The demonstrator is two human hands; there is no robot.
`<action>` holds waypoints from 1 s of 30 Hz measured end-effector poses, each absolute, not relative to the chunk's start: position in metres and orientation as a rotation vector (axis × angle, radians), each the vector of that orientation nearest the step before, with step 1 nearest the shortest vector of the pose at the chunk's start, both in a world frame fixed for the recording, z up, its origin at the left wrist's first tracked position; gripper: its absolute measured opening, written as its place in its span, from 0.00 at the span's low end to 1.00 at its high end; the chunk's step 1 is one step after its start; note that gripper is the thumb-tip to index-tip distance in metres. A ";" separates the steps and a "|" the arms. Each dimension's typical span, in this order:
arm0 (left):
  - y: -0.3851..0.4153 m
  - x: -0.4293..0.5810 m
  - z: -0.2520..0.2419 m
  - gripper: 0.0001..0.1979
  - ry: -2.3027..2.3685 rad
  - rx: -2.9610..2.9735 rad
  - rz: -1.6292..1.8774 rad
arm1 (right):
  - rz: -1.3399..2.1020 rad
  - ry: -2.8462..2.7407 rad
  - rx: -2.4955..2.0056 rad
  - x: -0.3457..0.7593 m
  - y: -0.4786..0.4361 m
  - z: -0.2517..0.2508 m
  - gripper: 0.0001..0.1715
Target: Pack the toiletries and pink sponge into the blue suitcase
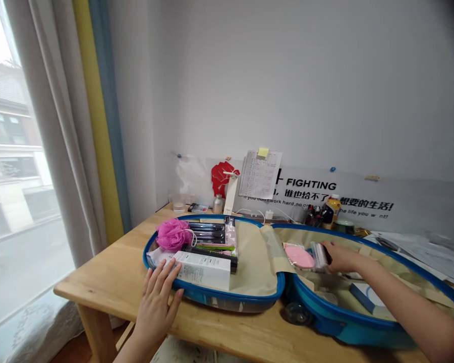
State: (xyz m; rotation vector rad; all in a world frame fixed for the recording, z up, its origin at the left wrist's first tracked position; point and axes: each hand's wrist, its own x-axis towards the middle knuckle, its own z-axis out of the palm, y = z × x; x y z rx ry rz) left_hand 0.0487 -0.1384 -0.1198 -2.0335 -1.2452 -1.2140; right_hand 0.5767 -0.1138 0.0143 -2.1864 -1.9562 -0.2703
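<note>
While spread left hand (pixel 155 302) touches white carton (pixel 202 270), right hand (pixel 342 257) pinches packet (pixel 320 256), seemingly upright.

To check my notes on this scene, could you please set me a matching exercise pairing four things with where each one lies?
Things:
1. pink pouf
2. white box
3. pink sponge
4. bottle

Places:
A. on the table beyond the suitcase
B. in the suitcase's right half, beside the right hand
C. in the suitcase's left half, at the far left
D. in the suitcase's left half, by the left hand

Pairs: 1-C, 2-D, 3-B, 4-A
</note>
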 end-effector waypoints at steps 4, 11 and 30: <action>-0.139 0.049 -0.120 0.28 -1.256 -2.027 -1.215 | -0.288 -1.989 -2.201 0.549 -0.108 0.046 0.40; -0.140 0.049 -0.118 0.28 -1.253 -2.031 -1.215 | -0.273 -2.301 -2.006 0.449 -0.091 0.071 0.48; -0.141 0.049 -0.115 0.28 -1.219 -2.017 -1.193 | -0.227 -2.442 -1.979 0.382 -0.041 0.047 0.47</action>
